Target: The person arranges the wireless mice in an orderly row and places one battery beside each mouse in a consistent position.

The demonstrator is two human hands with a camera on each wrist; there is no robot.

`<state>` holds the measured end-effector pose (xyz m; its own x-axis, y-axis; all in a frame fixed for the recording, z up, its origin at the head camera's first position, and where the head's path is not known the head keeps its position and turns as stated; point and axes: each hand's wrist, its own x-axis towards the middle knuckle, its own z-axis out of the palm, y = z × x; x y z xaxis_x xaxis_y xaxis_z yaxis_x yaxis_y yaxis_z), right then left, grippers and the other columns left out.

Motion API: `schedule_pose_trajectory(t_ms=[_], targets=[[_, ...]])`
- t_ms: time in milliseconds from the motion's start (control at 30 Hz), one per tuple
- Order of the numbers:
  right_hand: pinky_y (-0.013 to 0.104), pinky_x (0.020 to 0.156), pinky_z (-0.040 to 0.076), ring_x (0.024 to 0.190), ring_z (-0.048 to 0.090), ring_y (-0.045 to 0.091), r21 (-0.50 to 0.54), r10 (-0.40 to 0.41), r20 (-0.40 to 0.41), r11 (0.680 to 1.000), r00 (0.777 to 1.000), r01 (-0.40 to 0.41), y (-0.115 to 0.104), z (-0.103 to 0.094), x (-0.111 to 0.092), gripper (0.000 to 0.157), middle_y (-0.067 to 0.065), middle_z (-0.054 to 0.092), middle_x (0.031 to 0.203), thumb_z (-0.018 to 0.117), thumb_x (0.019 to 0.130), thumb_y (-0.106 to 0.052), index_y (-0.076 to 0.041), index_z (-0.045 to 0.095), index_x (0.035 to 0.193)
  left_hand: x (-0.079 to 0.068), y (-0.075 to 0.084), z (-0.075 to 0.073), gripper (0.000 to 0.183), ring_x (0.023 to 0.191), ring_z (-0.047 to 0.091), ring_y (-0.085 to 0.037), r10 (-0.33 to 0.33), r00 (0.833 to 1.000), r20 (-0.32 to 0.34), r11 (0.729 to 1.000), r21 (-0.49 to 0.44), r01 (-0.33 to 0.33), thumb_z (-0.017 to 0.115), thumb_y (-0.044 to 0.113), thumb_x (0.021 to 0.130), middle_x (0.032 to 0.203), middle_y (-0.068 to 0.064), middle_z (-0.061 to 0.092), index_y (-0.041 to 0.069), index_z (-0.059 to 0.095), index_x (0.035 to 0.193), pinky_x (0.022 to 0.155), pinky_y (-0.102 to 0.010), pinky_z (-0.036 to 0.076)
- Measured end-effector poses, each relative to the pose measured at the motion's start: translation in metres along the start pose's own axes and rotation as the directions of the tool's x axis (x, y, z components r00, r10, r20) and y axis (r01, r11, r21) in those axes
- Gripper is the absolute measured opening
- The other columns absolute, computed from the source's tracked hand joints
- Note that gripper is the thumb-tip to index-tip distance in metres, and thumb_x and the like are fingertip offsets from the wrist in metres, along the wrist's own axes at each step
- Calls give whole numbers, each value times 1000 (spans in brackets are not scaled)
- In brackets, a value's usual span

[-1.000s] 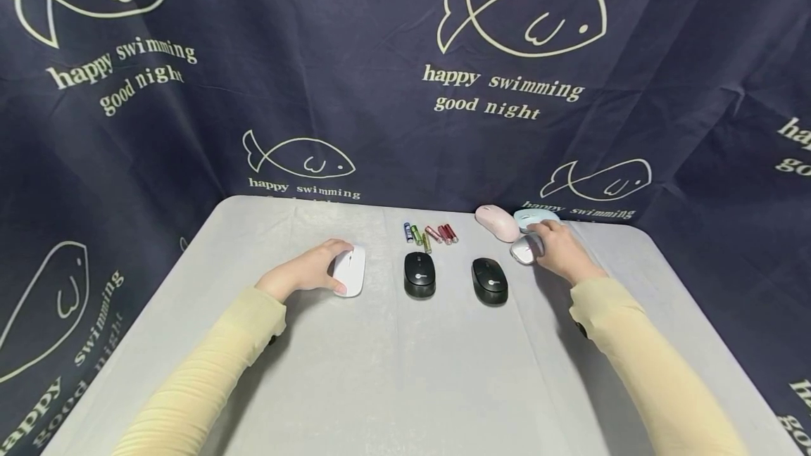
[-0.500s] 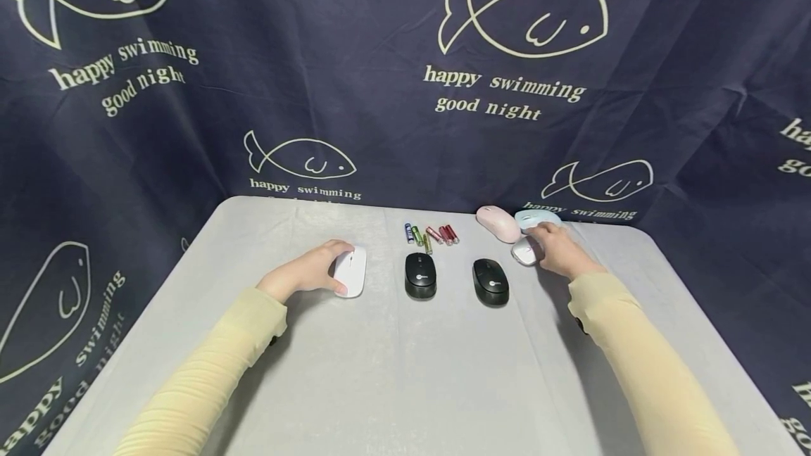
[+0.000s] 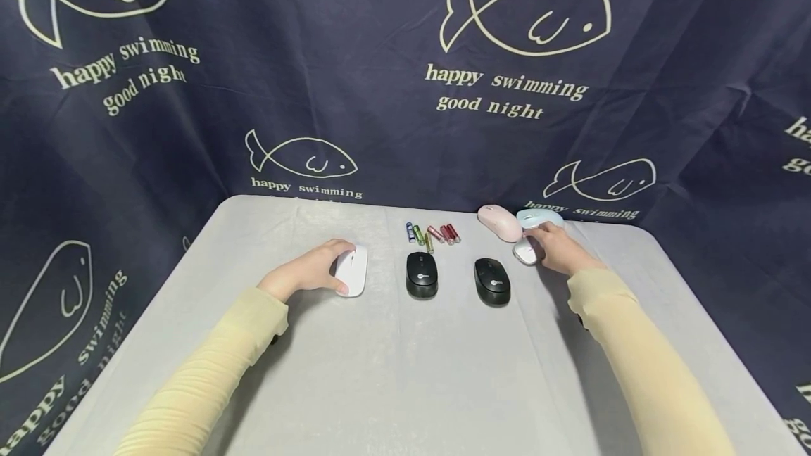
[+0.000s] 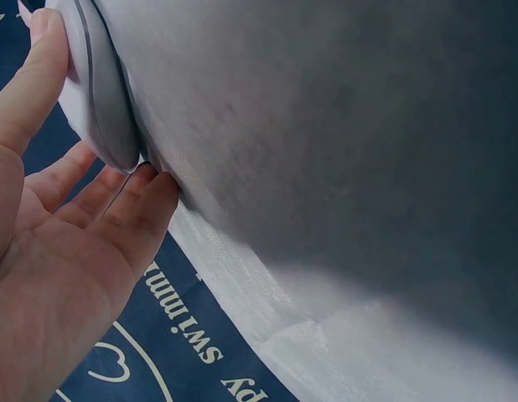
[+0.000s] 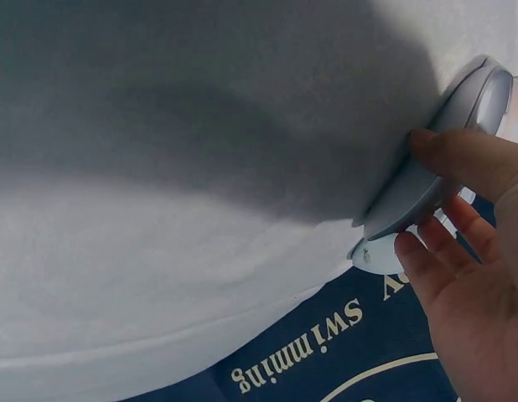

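On the left of the table, my left hand [image 3: 312,269] holds a white computer mouse [image 3: 353,271], thumb at its near end and fingers at its far end. The left wrist view shows the thumb against that mouse [image 4: 95,92] and fingertips down at the tabletop. At the back right, my right hand [image 3: 557,248] grips a silver-white mouse [image 3: 524,252] between thumb and fingers, covering part of it. In the right wrist view, the thumb lies on one side of this mouse [image 5: 410,197] and the fingers on the other. Both mice sit on the table.
A pink mouse [image 3: 500,223] and a light blue mouse [image 3: 538,217] lie right beside the right hand. Two black mice, one central [image 3: 422,275] and one further right [image 3: 492,281], stand between the hands. Several small batteries [image 3: 435,233] lie behind them, before the dark blue curtain [image 3: 393,125].
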<state>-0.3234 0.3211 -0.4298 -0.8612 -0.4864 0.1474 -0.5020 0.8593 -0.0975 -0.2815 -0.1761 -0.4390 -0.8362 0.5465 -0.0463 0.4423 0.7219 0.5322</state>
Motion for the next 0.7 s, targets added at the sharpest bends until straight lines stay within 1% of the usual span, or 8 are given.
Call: schedule_pose_trajectory(t_ms=[233, 700], targets=[[55, 81, 49, 91, 55, 46, -28, -33, 29, 999, 999, 34, 2, -4, 2, 61, 28, 55, 103, 68, 56, 14, 4, 60, 115, 0, 1, -1, 89, 131, 38, -36, 0, 1000, 1, 1000, -6, 0, 85, 25, 65, 141, -23, 40, -5, 41, 136, 111, -47, 31], [55, 82, 50, 92, 56, 45, -11, -102, 7, 995, 995, 102, 8, -5, 2, 57, 28, 56, 103, 73, 56, 11, 4, 62, 111, -1, 3, -2, 89, 131, 38, -36, -6, 1000, 5, 1000, 1, 6, 85, 25, 65, 142, -22, 40, -5, 41, 136, 111, -47, 31]])
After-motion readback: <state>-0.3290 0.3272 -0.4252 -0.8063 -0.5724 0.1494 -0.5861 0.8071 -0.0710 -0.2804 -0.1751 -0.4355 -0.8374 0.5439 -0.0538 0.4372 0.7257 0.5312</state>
